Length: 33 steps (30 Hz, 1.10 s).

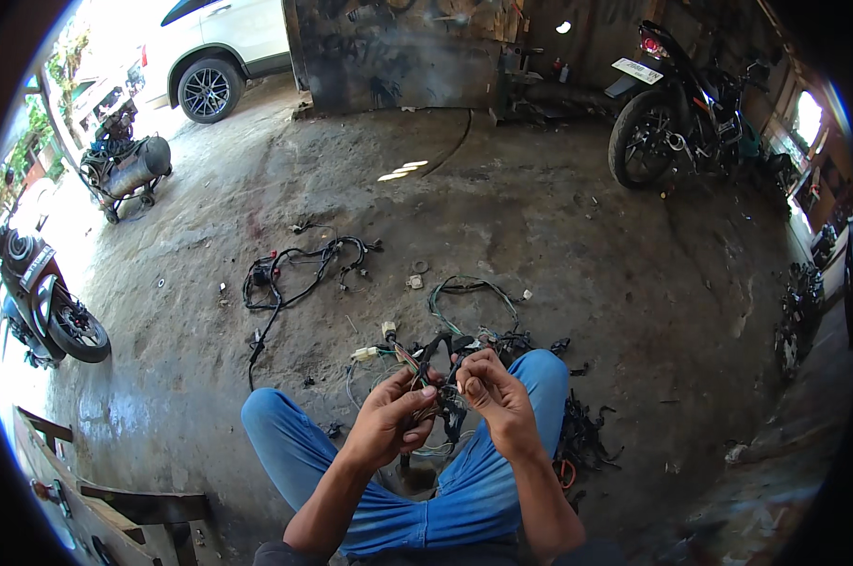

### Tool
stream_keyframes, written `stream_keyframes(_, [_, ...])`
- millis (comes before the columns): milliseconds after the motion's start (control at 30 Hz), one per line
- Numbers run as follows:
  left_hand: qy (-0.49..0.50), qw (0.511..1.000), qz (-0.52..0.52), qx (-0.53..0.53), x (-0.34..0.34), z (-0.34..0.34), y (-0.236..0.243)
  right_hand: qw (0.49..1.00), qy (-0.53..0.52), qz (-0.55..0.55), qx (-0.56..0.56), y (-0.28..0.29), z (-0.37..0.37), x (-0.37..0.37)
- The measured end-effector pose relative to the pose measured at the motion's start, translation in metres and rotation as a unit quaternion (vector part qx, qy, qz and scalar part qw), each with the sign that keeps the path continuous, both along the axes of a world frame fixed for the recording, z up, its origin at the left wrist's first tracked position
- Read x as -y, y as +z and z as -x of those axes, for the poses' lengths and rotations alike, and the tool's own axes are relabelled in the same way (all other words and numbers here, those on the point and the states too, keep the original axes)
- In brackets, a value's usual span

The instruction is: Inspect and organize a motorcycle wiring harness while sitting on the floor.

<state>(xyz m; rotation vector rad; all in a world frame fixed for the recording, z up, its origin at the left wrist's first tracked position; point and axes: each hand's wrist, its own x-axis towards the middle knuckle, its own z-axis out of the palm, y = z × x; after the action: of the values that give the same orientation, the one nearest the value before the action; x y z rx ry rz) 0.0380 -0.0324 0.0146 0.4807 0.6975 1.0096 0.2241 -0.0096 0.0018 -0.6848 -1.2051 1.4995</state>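
Note:
Over my lap, my left hand [393, 415] is closed round a bundle of thin coloured wires of a wiring harness [409, 359]. Two pale plug connectors, an upright white connector [389, 329] and a cream connector [364, 354], stick out from the bundle beyond my fingers. Close beside it, my right hand [497, 401] is pinched, thumb against fingers, next to the black-wrapped part of the harness. What lies between those fingertips is too small to tell. Dark strands and connectors hang between the hands, and partly hide what lies below.
Ahead on the concrete floor lie a black wiring harness [277, 278] and a loop of green wire [433, 300]. Black cable scraps [589, 434] sit by my right knee. Motorcycles stand left and right; an air compressor [136, 172] and a white car [242, 42] are farther off.

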Motion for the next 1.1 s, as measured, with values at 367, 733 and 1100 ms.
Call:
stream_keyframes(367, [0.134,0.989,-0.004,-0.063,0.001,-0.005,-0.009,0.991,-0.021,-0.034,0.126,-0.007,0.003,0.007])
stream_keyframes(733, [0.144,0.978,-0.122,-0.084,0.006,0.006,-0.014,0.994,-0.023,0.093,0.056,-0.005,0.008,0.014])
stream_keyframes(1100, [0.120,0.925,-0.285,-0.224,0.001,0.014,-0.001,0.947,-0.048,-0.142,0.285,0.024,0.015,-0.017])
